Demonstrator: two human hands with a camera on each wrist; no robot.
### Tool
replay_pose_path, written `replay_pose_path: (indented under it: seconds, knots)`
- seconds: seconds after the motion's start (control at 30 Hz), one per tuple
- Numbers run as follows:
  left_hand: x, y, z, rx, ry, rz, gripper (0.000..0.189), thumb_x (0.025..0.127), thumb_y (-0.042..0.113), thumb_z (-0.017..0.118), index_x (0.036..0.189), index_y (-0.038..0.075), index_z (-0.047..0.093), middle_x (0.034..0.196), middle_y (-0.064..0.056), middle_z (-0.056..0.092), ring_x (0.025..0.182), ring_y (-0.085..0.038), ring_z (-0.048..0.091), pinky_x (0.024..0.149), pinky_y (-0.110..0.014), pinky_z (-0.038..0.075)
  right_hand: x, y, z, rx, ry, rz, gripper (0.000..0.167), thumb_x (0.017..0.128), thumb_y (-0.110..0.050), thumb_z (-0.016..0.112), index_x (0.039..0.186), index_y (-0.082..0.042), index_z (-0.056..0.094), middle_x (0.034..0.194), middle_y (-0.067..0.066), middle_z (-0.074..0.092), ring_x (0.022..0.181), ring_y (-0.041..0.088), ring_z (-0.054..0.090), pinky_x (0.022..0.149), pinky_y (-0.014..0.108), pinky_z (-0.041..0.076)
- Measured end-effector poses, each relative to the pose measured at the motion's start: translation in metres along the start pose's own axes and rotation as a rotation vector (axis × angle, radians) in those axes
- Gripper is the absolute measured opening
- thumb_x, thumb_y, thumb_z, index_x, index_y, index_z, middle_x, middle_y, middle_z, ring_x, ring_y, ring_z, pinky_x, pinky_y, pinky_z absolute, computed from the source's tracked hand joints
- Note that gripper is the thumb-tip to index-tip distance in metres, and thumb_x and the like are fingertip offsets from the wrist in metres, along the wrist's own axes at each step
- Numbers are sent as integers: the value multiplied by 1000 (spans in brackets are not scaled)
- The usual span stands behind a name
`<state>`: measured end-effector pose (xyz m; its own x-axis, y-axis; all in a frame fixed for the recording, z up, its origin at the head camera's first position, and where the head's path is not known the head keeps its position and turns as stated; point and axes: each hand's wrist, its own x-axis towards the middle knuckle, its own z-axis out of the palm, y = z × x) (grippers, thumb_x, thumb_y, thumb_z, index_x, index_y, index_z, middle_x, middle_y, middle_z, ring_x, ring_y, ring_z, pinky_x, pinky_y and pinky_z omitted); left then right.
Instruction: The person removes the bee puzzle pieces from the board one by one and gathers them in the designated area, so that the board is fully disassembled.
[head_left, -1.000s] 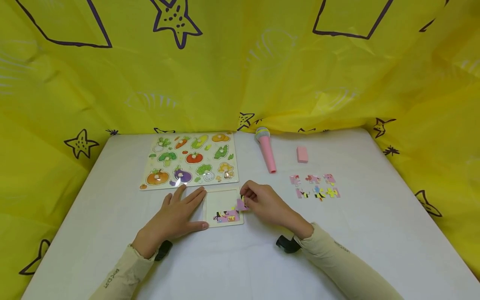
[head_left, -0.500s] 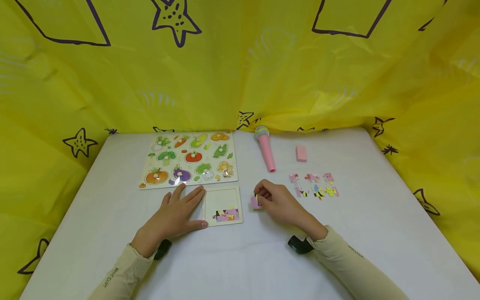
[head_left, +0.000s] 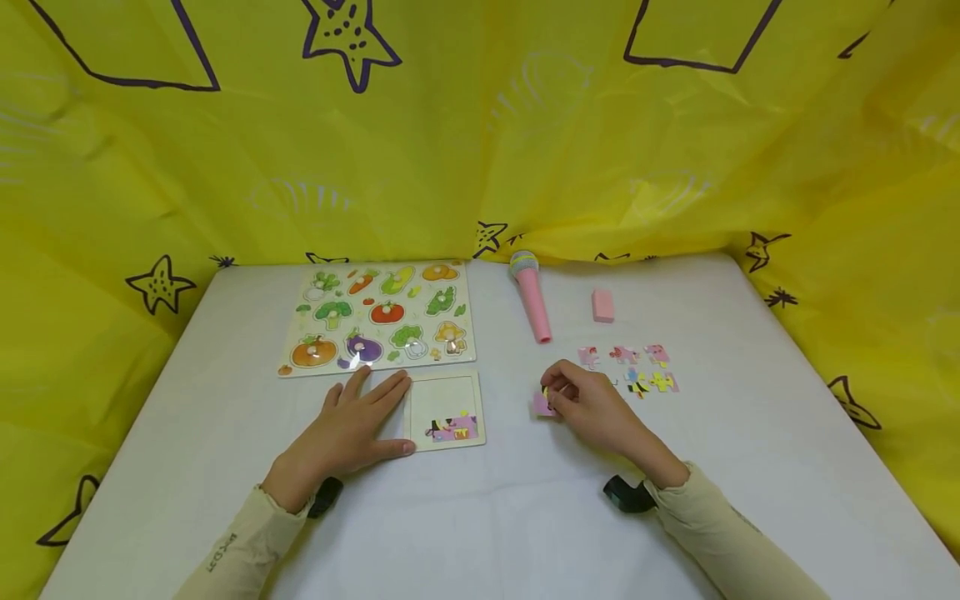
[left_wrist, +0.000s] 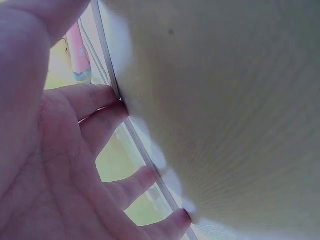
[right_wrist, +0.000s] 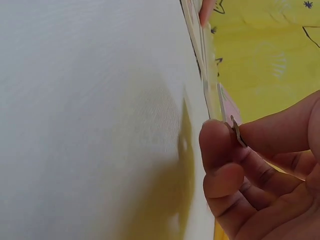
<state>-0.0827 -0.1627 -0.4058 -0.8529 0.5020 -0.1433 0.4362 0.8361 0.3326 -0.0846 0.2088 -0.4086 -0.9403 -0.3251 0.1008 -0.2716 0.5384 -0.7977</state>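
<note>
My left hand [head_left: 348,425] lies spread at the left side of a square puzzle frame [head_left: 482,417], its fingers and thumb touching the border. Joined puzzle pieces [head_left: 454,429] with a pink and yellow picture fill the frame's lower right part. To the right of the frame, my right hand [head_left: 596,408] pinches a pink jigsaw piece [head_left: 542,405] between thumb and fingers. The right wrist view shows this jigsaw piece [right_wrist: 231,111] edge-on at the fingertips. Beyond the right hand lie several loose puzzle pieces [head_left: 663,382] in two rows, one partly hidden by the hand.
A vegetable peg puzzle board [head_left: 420,304] lies behind the frame. To its right are a pink toy microphone [head_left: 533,304] and a pink block [head_left: 603,306]. A yellow patterned curtain [head_left: 480,150] surrounds the back and sides of the white table [head_left: 480,533].
My right hand has moved right, away from the frame, carrying the pink jigsaw piece. It now covers part of the loose pieces. My left hand stays at the frame.
</note>
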Motion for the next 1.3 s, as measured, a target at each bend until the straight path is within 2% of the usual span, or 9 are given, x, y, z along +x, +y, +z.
replay_pose_path:
  seconds: [0.2, 0.33, 0.73, 1.0, 1.3]
  knots:
    - [1, 0, 1, -8, -1, -1, 94, 95, 53, 78, 167, 7, 38, 172, -9, 35, 156, -54, 17, 117, -79, 18, -9, 6, -8, 48, 17, 48, 13, 101, 6, 62, 110, -2, 67, 91, 3, 69, 66, 16, 68, 66, 28, 54]
    - [1, 0, 1, -10, -7, -4, 94, 95, 52, 78, 167, 7, 37, 173, -9, 34, 156, -54, 16, 117, -79, 17, -14, 9, -13, 29, 50, 69, 13, 101, 6, 63, 109, -2, 69, 91, 4, 69, 65, 16, 68, 66, 28, 52]
    - [0, 1, 0, -24, -4, -10, 94, 95, 53, 78, 167, 7, 38, 172, -10, 35, 156, -54, 17, 118, -78, 17, -18, 21, -31, -41, 115, 91, 18, 97, 9, 66, 112, -1, 71, 90, 6, 70, 70, 20, 68, 65, 27, 53]
    - [-1, 0, 0, -20, 0, 2, 94, 95, 54, 77, 167, 7, 38, 172, -10, 35, 156, -54, 16, 117, -78, 17, -31, 28, -44, -53, 142, 165, 16, 99, 4, 68, 115, 0, 70, 93, 6, 71, 71, 19, 69, 67, 26, 54]
    - [-1, 0, -1, -22, 2, 2, 94, 95, 54, 78, 167, 7, 38, 172, -10, 35, 156, -54, 17, 117, -79, 18, -40, 35, -54, -95, 147, 210, 7, 99, 2, 70, 106, 2, 72, 88, 5, 71, 72, 17, 69, 65, 25, 54]
